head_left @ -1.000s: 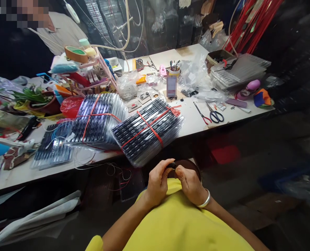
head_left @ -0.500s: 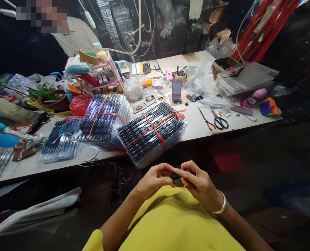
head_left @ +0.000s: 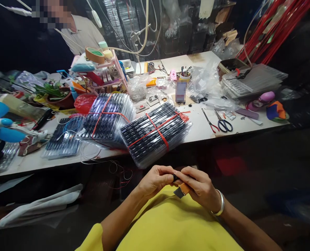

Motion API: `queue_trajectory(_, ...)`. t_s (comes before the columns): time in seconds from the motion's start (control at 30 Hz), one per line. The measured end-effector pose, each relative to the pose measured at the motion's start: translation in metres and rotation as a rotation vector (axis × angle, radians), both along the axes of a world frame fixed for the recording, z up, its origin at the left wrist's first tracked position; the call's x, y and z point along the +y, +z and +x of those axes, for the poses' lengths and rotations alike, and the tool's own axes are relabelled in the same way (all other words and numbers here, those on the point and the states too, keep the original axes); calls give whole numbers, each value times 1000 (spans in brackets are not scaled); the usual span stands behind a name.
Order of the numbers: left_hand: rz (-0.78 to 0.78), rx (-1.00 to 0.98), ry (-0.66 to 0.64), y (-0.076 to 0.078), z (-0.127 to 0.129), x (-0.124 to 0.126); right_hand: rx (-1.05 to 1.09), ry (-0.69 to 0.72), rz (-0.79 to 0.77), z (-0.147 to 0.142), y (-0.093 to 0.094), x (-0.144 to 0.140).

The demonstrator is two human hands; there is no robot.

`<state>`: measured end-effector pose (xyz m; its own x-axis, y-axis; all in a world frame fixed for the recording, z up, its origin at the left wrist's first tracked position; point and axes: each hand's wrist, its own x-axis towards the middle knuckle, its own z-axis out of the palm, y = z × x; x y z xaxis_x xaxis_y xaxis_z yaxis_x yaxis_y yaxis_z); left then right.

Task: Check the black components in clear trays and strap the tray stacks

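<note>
Close in front of my yellow top, my two hands meet at the fingertips. Thumb and fingers of my left hand [head_left: 156, 182] pinch a small black part [head_left: 175, 177]; its exact kind is too small to make out. My right hand [head_left: 200, 184] has its forefinger and thumb at that same part. Beneath its curled fingers juts an orange-handled tool with a flat dark grey end [head_left: 180, 192], held in the palm. Just beyond the hands, a stack of black-and-clear plastic trays [head_left: 155, 134] tied with red ribbon overhangs the table edge.
A second tied stack of trays [head_left: 106, 116] lies to the left. Pliers [head_left: 211, 122] and scissors [head_left: 224, 123] rest near the white table's [head_left: 196, 130] right front edge. A phone [head_left: 181, 91] stands mid-table. Across the table is another person [head_left: 83, 33].
The orange-handled tool has swung downward and shows more below my right hand. My hands stay together on the black part. The whole view has shifted slightly.
</note>
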<state>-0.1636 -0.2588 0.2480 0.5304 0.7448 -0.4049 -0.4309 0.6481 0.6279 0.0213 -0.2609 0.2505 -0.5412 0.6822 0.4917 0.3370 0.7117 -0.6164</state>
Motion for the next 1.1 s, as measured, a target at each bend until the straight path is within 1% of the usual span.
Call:
queue_trajectory(0.13,-34,-33,82,0,-2,5,56,-2,50,-6,0,5)
queue_trajectory(0.2,-22,16,180,-2,-6,10,106,-31,74,-12,-1,15)
queue_trajectory(0.27,62,120,313,-5,-12,15,75,-155,62,-18,-5,35)
queue_trajectory(0.33,181,229,414,-9,-20,20,-63,-306,29,-27,-12,65)
queue_trajectory(0.37,228,271,437,-11,-24,21,-140,-346,12,-32,-17,82)
queue_trajectory(0.43,275,335,446,-14,-31,23,-245,-390,-12,-41,-27,114)
queue_trajectory(0.5,287,382,446,-16,-37,23,-315,-409,-32,-50,-35,138)
queue_trajectory(0.57,286,415,457,-17,-41,23,-375,-415,-49,-56,-40,151)
queue_trajectory(0.6,281,425,461,-17,-42,23,-394,-414,-56,-57,-39,152)
queue_trajectory(0.63,274,432,463,-17,-43,23,-410,-409,-58,-58,-37,150)
queue_trajectory(0.7,261,446,464,-16,-45,24,-388,-375,-70,-57,-27,137)
queue_trajectory(0.83,291,494,463,-13,-46,29,-195,-190,-200,-51,2,89)
queue_trajectory(0.9,314,511,453,-11,-45,32,-157,-132,-249,-50,12,66)
queue_trajectory(1.0,313,499,415,-10,-43,35,-165,-143,-251,-50,16,45)
queue_trajectory(1.1,306,473,372,-10,-42,38,-198,-173,-211,-50,13,41)
